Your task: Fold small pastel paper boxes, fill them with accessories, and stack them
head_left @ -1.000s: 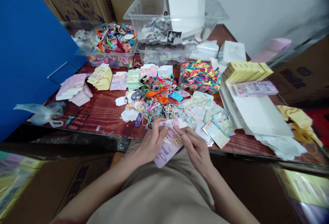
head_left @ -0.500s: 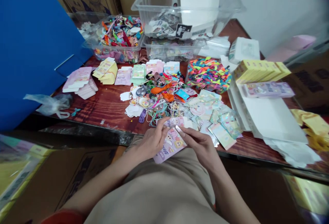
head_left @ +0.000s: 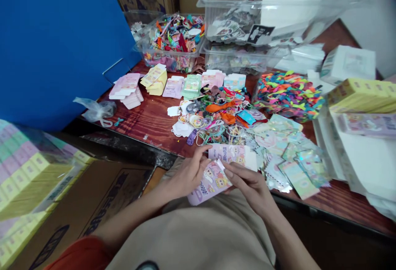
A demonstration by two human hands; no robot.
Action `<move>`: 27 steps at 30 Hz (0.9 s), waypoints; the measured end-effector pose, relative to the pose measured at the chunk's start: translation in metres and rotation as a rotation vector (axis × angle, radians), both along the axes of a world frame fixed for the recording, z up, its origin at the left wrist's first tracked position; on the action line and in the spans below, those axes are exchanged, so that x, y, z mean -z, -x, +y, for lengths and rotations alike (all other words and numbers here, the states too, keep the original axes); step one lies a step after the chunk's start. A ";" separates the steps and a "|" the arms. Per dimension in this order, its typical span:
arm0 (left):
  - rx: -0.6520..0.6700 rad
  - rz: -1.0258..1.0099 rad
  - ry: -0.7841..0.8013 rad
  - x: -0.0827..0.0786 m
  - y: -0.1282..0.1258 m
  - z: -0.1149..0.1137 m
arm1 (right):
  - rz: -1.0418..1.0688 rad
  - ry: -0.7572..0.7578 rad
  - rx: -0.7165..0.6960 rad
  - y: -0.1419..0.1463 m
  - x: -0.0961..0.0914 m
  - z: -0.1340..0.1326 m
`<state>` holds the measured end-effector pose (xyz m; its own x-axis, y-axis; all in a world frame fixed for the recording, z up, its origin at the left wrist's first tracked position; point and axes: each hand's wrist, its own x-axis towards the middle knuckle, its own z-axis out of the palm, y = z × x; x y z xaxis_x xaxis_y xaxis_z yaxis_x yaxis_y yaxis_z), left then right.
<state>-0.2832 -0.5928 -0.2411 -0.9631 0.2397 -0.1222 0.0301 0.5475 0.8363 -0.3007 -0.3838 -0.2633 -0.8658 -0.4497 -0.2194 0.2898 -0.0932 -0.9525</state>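
Note:
My left hand (head_left: pixel 185 175) and my right hand (head_left: pixel 250 185) hold a lilac printed card package (head_left: pixel 210 184) with cartoon figures, just over the table's near edge. Its upper flap (head_left: pixel 232 154) stands folded away from the lower panel, and my right fingertips pinch a small white tab (head_left: pixel 220 165) at the fold. Right behind my left fingers lies a heap of rubber bands, balloons and stickers (head_left: pixel 213 119). Shiny printed cards (head_left: pixel 293 158) are spread next to my right hand.
A red-brown wooden table (head_left: pixel 148 125) bears flat pink, yellow and green card blanks, a pile of multicoloured strips (head_left: pixel 287 96) and clear plastic tubs (head_left: pixel 175 43). A blue board (head_left: pixel 62 43) stands at the left. Yellow boxes (head_left: pixel 360 95) and white sheets (head_left: pixel 368 154) lie at the right.
The view has swung right, shifting the table leftward in the frame. The card's upper flap now stands more open, and my hands have moved slightly apart around it.

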 end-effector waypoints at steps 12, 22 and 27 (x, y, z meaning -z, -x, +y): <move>-0.082 -0.021 -0.017 0.006 -0.002 -0.011 | 0.456 -0.212 -0.196 0.012 -0.003 -0.009; -0.561 -0.139 -0.234 -0.007 -0.011 -0.027 | 0.970 -0.363 -0.131 0.003 -0.007 -0.048; -0.857 -0.423 -0.790 -0.026 -0.013 -0.046 | 1.046 -0.144 -0.292 0.029 -0.017 -0.077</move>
<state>-0.2699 -0.6386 -0.2150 -0.7654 -0.2987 -0.5700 -0.4414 -0.4009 0.8028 -0.3296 -0.4611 -0.2463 -0.5187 -0.6968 0.4954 -0.6758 -0.0208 -0.7368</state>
